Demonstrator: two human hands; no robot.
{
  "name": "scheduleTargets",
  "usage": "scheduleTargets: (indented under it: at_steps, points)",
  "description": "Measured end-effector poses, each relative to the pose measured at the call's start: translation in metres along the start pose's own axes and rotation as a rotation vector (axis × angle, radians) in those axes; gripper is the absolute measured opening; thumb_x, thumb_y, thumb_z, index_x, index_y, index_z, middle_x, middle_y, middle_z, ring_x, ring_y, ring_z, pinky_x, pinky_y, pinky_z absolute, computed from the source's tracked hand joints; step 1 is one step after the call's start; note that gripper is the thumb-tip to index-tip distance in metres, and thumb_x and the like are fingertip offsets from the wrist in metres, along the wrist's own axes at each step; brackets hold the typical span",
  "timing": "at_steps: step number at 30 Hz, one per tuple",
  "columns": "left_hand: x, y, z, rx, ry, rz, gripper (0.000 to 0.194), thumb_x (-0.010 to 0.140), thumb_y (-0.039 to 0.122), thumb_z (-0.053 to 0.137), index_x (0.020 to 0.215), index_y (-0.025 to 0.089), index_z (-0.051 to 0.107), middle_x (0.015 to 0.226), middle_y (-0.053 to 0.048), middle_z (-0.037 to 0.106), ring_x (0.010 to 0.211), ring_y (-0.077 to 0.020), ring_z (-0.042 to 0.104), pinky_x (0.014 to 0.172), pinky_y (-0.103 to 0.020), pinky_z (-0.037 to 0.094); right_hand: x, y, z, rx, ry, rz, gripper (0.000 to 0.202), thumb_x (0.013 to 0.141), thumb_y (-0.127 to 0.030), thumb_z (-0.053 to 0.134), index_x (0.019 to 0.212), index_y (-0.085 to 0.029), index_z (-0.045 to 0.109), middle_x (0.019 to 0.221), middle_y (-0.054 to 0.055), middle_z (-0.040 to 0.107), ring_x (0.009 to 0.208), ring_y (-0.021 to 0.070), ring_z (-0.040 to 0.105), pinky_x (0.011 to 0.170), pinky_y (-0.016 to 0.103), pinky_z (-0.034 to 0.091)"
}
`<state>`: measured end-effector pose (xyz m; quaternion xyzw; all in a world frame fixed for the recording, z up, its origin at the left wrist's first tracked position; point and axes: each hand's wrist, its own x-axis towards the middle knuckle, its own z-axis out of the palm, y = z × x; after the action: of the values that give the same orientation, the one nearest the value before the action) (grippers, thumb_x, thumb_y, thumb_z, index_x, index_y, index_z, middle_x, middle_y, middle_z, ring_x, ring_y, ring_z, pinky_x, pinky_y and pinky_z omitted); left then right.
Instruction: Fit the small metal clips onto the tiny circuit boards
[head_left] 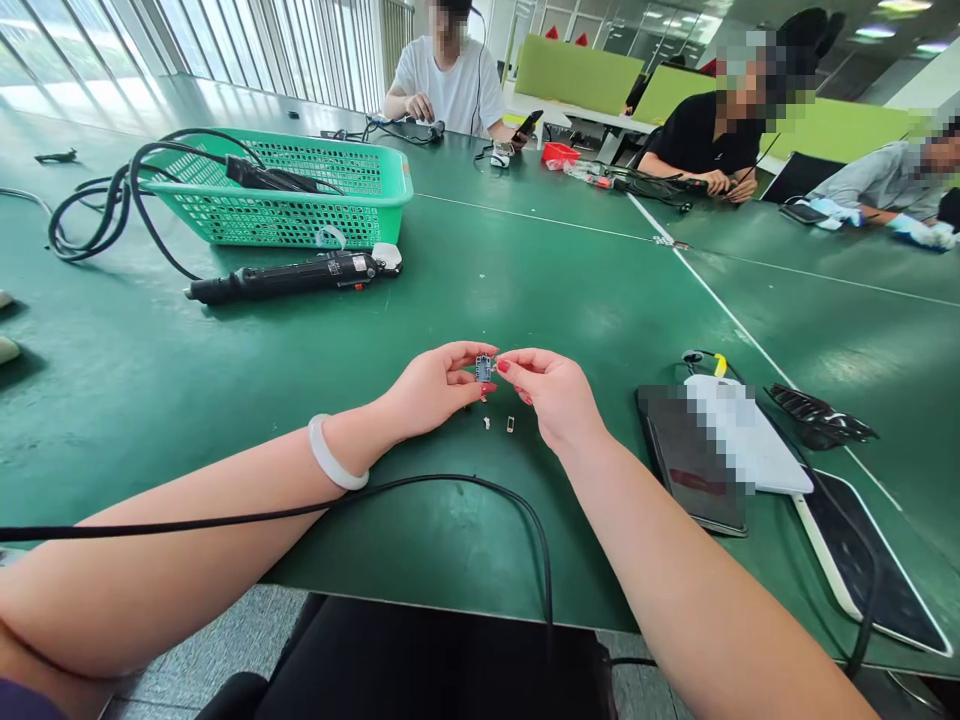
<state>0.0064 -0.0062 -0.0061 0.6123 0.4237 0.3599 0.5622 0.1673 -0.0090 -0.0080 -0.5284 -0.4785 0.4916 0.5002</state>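
Observation:
Between the thumb and fingers of my left hand [442, 385] is a small blue-grey rectangular part [484, 369], its inner face turned up toward me. My right hand [551, 390] is pinched at the right edge of that part; whatever its fingertips hold is too small to make out. On the green table just below my hands lie a tiny white piece [487, 423] and a small rectangular piece with a pale middle [511, 424]. A white bangle [334, 455] circles my left wrist.
A black electric screwdriver [292, 277] lies before a green basket [300, 205] with a coiled cable. A black cable [420, 480] crosses near my forearms. At right are a dark case [675, 450], a white device [780, 450] and a tablet [877, 560]. Several people sit across the table.

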Motion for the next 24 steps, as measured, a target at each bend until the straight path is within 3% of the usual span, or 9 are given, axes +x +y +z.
scheduleTargets:
  at_steps: [10, 16, 24]
  points:
    - [0.003, 0.0, -0.002, -0.025, 0.057, -0.024, 0.044, 0.073, 0.007, 0.063, 0.116, 0.012, 0.055, 0.107, -0.011, 0.066, 0.091, -0.0171, 0.065, 0.089, -0.039, 0.051, 0.004, 0.006, -0.003, 0.012, -0.043, 0.019, 0.029, 0.057, -0.038, 0.074, 0.076, -0.017, 0.071, 0.064, 0.0, 0.064, 0.051, 0.0071, 0.042, 0.048, 0.023, 0.033]
    - [0.001, 0.002, 0.001, 0.024, 0.024, 0.023, 0.043, 0.071, 0.009, 0.065, 0.114, 0.014, 0.058, 0.097, -0.008, 0.068, 0.089, -0.0173, 0.065, 0.089, -0.039, 0.052, 0.002, 0.008, 0.004, 0.002, 0.044, 0.031, 0.028, 0.057, -0.038, 0.074, 0.075, -0.017, 0.072, 0.06, -0.001, 0.061, 0.052, 0.0076, 0.042, 0.05, 0.024, 0.033]
    - [0.001, 0.0, 0.0, 0.007, 0.013, 0.033, 0.043, 0.074, 0.014, 0.064, 0.117, 0.013, 0.059, 0.1, -0.009, 0.069, 0.09, -0.0189, 0.066, 0.088, -0.038, 0.052, 0.002, 0.011, 0.007, -0.104, 0.082, -0.007, 0.027, 0.061, -0.042, 0.072, 0.072, -0.017, 0.071, 0.053, -0.003, 0.055, 0.049, 0.008, 0.04, 0.051, 0.025, 0.033]
